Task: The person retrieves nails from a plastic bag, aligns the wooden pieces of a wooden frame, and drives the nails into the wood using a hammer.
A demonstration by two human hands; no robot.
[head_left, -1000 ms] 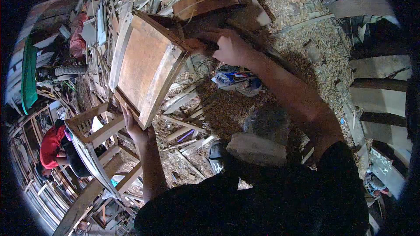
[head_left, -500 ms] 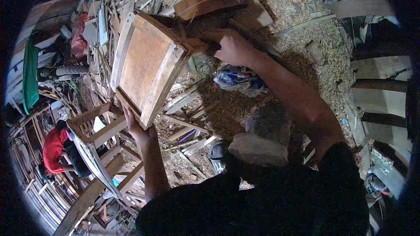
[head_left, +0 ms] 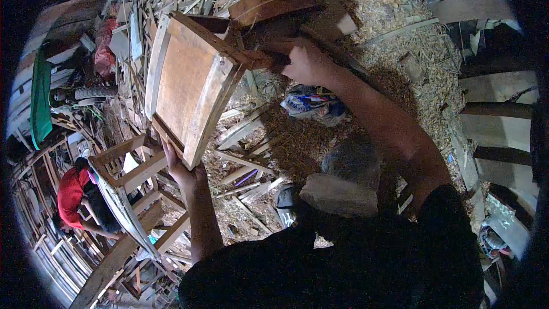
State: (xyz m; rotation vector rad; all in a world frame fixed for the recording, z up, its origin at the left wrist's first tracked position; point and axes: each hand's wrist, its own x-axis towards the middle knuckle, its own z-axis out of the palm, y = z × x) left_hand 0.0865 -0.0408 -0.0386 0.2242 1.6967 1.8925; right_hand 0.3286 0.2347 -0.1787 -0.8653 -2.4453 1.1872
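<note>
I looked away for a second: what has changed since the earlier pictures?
The person in red now stretches an arm out towards the long plank; before, it was bent in close. Otherwise little changed: the left hand stays on the lower edge of the wooden frame, the right hand at its shadowed side.

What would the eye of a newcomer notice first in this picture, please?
First, the pale wooden panel, tilted left of centre, with the left hand at its lower corner and the right hand by the shadowed wood beyond it. Then the bent person in a red shirt at lower left, and the bright green object near the left edge.
</note>
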